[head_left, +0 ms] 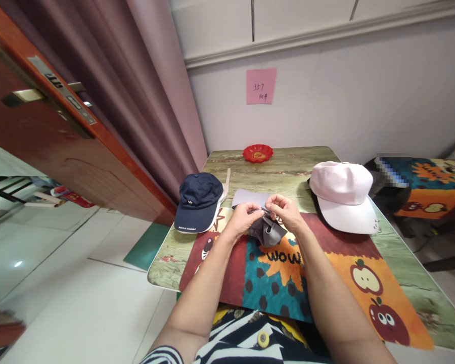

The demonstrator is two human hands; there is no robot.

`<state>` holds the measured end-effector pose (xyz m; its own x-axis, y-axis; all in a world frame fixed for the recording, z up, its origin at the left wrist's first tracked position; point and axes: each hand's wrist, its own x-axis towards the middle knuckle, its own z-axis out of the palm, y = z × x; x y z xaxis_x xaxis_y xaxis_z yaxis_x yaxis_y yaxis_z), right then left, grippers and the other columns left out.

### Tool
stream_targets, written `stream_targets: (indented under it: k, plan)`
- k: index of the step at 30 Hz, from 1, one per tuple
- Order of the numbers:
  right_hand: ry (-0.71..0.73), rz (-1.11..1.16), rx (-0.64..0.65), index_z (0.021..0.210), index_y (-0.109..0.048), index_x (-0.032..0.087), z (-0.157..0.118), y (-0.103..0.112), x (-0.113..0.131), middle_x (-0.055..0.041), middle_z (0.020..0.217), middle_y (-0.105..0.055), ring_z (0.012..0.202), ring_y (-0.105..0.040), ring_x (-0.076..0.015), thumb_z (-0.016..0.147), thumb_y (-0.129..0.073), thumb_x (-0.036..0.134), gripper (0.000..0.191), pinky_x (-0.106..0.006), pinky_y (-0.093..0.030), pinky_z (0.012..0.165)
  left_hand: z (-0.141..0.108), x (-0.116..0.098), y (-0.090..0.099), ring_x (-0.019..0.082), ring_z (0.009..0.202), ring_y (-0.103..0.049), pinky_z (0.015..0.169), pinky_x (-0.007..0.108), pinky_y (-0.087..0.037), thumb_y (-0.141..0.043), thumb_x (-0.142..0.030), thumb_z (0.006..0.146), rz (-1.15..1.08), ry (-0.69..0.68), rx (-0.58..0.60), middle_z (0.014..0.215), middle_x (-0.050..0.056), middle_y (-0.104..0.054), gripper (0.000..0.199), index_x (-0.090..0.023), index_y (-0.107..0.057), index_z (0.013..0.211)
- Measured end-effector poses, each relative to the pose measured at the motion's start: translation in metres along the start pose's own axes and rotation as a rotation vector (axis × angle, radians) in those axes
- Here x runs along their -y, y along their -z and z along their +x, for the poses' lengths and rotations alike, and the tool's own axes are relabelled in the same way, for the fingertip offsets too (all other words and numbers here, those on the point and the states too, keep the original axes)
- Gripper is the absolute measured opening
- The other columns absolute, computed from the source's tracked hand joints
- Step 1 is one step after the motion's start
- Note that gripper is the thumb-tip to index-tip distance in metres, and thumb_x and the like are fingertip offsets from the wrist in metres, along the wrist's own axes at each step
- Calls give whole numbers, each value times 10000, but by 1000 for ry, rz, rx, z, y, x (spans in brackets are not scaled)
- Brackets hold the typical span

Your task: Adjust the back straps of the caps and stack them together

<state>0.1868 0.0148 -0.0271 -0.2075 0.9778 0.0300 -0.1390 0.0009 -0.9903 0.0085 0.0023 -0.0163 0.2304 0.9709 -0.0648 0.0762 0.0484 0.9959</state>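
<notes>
A grey cap (272, 232) lies on the colourful mat in front of me, its lighter brim (246, 197) pointing away toward the wall. My left hand (246, 217) pinches the cap's edge from the left. From the right, my right hand (284, 208) closes its fingertips on the same edge, close to the left hand. What exactly sits between the fingertips is too small to make out. To the left rests a navy cap (200, 194) with white lettering on its brim. A pale pink cap (341, 184) stands on the right.
The patterned mat (345, 247) covers the near part of a wood-look table (227, 164). At the back is a red scalloped dish (258, 153). A pink note (261, 86) hangs on the wall. A brown door (60, 131) and a mauve curtain (151, 91) stand left.
</notes>
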Motion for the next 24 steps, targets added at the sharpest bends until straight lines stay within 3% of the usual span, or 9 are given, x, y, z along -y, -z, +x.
stream_targets:
  k: [7,16,24]
  plan:
    - [56,22,-31,767,-603,206,3,-1,-1,64,553,-509,415,-361,-62,689,-793,433,306,-209,-283,380,1,-2,-3,123,690,-530,676,248,-411,-737,-390,706,78,-34,-52,760,-9,-611,276,-150,-631,792]
    - [57,-46,-75,788,-631,194,2,0,-2,48,563,-539,423,-419,-76,690,-787,434,303,-216,-324,377,0,-11,-4,166,753,-586,715,263,-459,-714,-351,744,345,-129,-166,765,22,-654,192,-168,-658,762]
    - [51,-40,-34,770,-661,191,-3,2,6,37,574,-541,485,-431,-92,688,-797,427,284,-222,-346,419,-5,-17,-5,164,761,-592,707,247,-449,-673,-337,778,477,-160,-142,784,14,-664,151,-188,-661,786]
